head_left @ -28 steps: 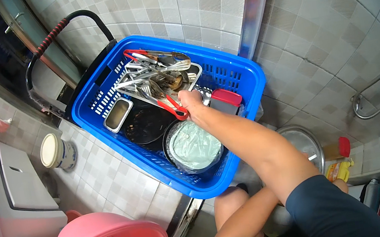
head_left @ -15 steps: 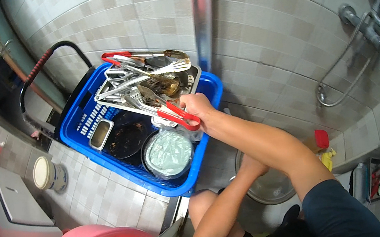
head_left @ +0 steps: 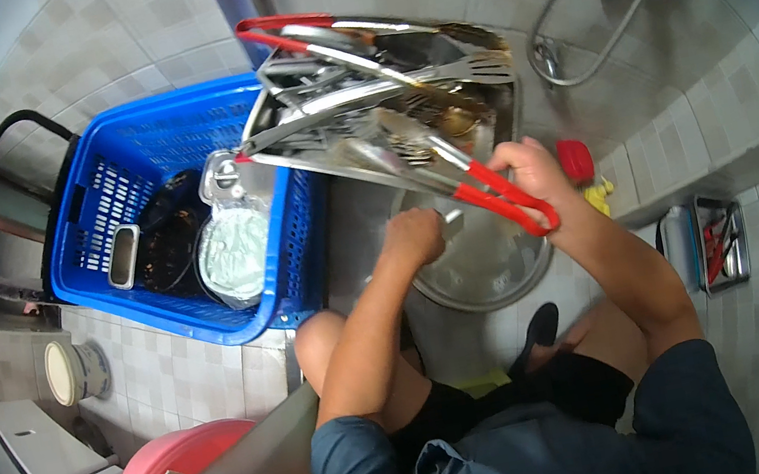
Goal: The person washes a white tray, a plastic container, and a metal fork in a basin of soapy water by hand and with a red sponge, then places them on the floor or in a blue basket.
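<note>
— Blue basket (head_left: 181, 329) at left, and the metal tray (head_left: 358, 174), loaded with utensils (head_left: 384, 91), overlaps its right rim!
— Left hand (head_left: 416, 236)?
— Below the tray's near edge, by a pale stub (head_left: 453, 220); fingers mostly hidden, can't tell what they grip.
— Right hand (head_left: 531, 172)?
— Fingers bent tight on the tray's near right corner, beside red-handled tongs (head_left: 485, 200)!

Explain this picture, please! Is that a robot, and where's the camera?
No robot: these are a person's two bare hands. The camera sits on their head, looking down; its wide lens bends straight edges. The right hand grips a metal tray near one corner. Piled on it are kitchen tools, including red-handled tongs and a slotted spatula. The left hand is curled beside a pale bar; I can't tell whether it grips it. To the left, a blue plastic basket holds a small metal container and something round, pale green.
</note>
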{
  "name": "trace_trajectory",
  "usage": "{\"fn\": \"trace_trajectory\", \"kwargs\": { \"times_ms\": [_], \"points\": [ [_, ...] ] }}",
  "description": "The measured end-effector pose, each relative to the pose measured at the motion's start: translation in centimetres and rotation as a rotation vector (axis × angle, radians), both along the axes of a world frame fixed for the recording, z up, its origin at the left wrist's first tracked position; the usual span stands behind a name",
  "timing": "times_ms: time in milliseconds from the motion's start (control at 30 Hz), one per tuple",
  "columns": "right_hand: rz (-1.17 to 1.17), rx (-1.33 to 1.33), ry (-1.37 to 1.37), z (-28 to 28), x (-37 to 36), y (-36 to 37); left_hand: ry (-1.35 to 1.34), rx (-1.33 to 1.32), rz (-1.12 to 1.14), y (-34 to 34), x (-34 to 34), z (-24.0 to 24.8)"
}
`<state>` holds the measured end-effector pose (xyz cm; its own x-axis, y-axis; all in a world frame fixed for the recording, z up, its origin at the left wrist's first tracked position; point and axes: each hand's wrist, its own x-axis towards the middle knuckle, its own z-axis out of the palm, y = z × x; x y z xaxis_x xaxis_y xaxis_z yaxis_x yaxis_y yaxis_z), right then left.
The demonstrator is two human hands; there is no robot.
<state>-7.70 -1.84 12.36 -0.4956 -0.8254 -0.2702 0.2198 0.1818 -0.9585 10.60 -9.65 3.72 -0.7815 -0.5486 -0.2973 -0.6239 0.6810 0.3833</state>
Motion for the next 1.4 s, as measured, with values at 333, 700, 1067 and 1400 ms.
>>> {"fn": "trace_trajectory", "kwargs": {
  "times_ms": [333,700,1067,1400],
  "points": [
    [-0.232,0.156,-0.044,-2.2,-6.6,15.5,-0.059,-0.078,0.199,-1.8,2.3,-1.3],
    [-0.455,0.161,-0.263,-17.7,-10.7,22.4,0.151,-0.223,0.525,-2.8,0.3,2.9],
    [-0.399,0.182,-0.349,-33.2,-6.2,21.7,0.308,-0.139,0.52,-1.3,-3.7,3.9],
    [-0.457,0.162,-0.508,-38.2,1.2,18.1,0.26,-0.149,0.49,-1.1,-4.4,3.2]
  ]
}}
